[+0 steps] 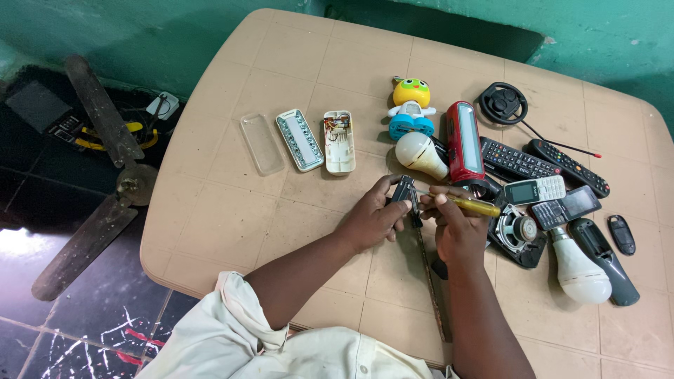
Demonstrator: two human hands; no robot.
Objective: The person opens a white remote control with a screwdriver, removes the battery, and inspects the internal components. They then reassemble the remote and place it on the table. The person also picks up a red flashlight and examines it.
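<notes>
The left hand [375, 219] has its grip closed around a small dark part [403, 191], held just above the table [232, 217]. The right hand [458, 226] has its grip shut on a yellow-handled screwdriver [472, 205], the tip meeting the part. Just beyond lie a white bulb [421, 155] and a red lantern [465, 145]; further left, an opened white casing [339, 141], an LED panel [300, 139] and a clear cover [261, 143]. Remotes and phones [539, 189] crowd the right.
</notes>
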